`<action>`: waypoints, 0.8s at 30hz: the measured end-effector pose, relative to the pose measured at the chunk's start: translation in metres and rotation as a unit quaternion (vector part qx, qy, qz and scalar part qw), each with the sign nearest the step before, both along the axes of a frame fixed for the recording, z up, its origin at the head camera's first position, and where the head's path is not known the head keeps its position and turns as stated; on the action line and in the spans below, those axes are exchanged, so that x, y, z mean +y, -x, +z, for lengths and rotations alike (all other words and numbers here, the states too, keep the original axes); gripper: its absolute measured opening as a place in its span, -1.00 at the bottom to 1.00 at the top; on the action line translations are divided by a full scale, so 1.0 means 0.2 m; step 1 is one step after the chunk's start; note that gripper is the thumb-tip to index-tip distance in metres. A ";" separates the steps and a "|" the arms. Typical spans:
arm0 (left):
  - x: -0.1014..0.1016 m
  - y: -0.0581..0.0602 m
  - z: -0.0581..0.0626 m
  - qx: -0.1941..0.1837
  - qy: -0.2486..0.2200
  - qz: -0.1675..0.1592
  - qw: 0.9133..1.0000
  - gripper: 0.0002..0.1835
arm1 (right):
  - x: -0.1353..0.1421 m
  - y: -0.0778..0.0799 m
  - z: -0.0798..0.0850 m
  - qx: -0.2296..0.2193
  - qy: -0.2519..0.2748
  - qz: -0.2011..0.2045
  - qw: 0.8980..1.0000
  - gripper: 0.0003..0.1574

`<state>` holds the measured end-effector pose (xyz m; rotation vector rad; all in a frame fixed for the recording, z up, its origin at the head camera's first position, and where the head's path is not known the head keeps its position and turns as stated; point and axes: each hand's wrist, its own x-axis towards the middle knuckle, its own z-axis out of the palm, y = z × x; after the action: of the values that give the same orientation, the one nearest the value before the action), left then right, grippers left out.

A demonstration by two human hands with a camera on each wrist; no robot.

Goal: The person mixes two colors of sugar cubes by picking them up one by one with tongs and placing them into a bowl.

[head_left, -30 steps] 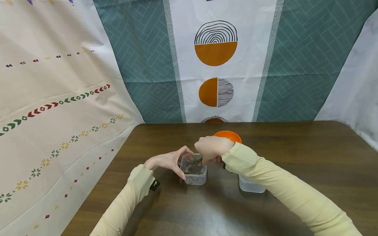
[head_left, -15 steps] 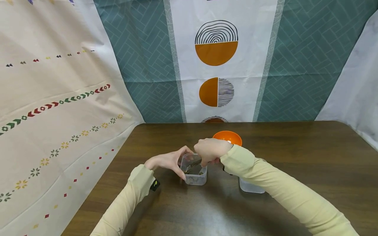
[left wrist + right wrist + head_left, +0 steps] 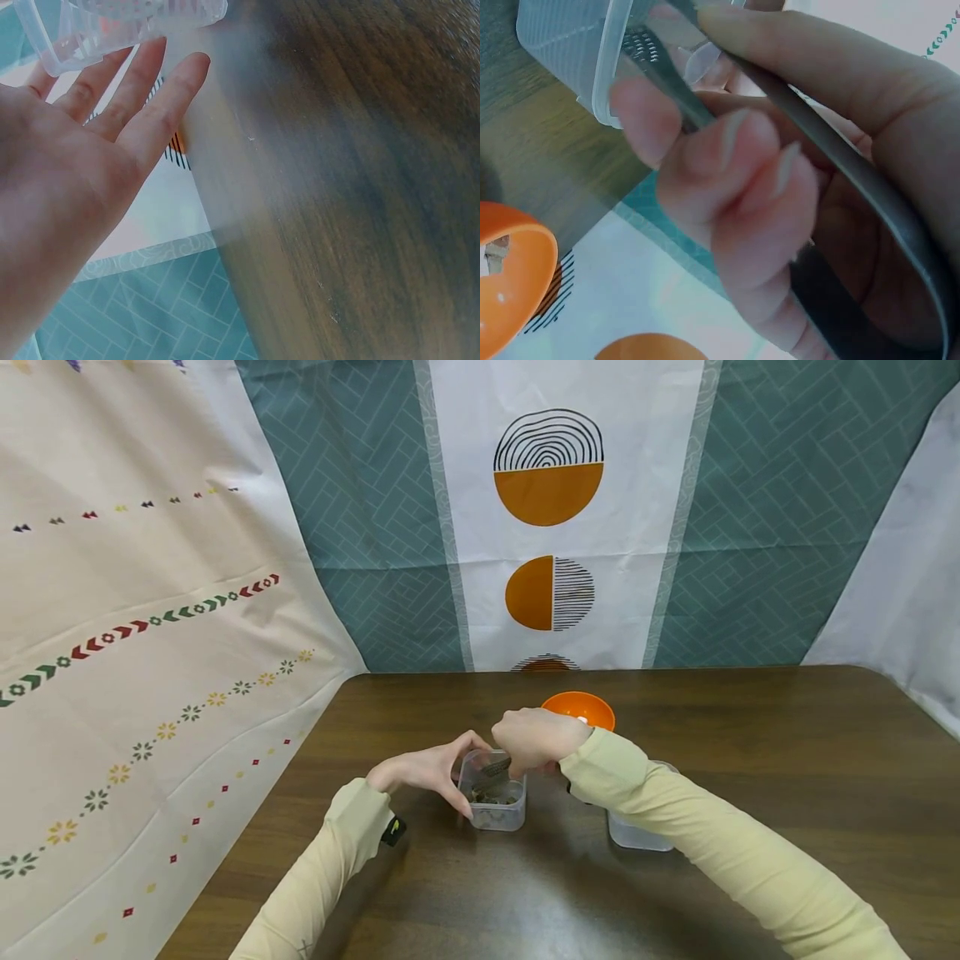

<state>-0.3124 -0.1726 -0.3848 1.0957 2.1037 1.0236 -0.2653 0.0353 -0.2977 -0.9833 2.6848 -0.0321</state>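
A clear square plastic container (image 3: 498, 817) stands on the table with small brownish bits at its bottom. My left hand (image 3: 431, 770) holds it from the left, thumb at the near corner and fingers at the far one. In the left wrist view, the fingers reach up to the wall of this container (image 3: 52, 56). My right hand (image 3: 540, 739) grips metal tongs (image 3: 497, 767) over the container. The right wrist view shows the tongs (image 3: 840, 150) with a perforated end by the container's rim, thumb on one arm and curled fingers on the other. Whether the tips pinch anything is unclear.
An orange bowl (image 3: 577, 703) stands behind my right hand; pale and brownish pieces (image 3: 495, 255) lie in it. A second clear container (image 3: 637, 837) is partly hidden under my right forearm. Patterned cloths hang behind and to the left of the brown table (image 3: 787, 760).
The tongs have shifted within the container, their tips now higher and towards its back, so more of the bits at the bottom show. My left hand and the container stay in place.
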 end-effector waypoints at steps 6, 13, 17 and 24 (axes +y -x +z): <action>0.00 0.00 0.00 0.000 0.000 -0.003 1.000 -0.15 | -0.01 0.01 -0.01 -0.006 0.006 0.006 1.000 -0.83; 0.00 0.00 0.00 0.000 -0.011 -0.010 1.000 -0.13 | -0.01 0.01 0.00 -0.026 0.009 -0.005 1.000 -0.83; 0.00 0.00 -0.01 0.000 -0.009 -0.008 1.000 -0.13 | -0.01 0.00 0.00 -0.014 0.006 -0.007 1.000 -0.82; 0.00 0.01 -0.01 -0.008 -0.009 -0.006 1.000 -0.14 | -0.02 0.00 0.00 -0.001 0.000 -0.021 1.000 -0.79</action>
<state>-0.3139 -0.1731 -0.3867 1.1043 2.0775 1.0429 -0.2647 0.0317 -0.2967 -0.9273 2.7033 -0.0409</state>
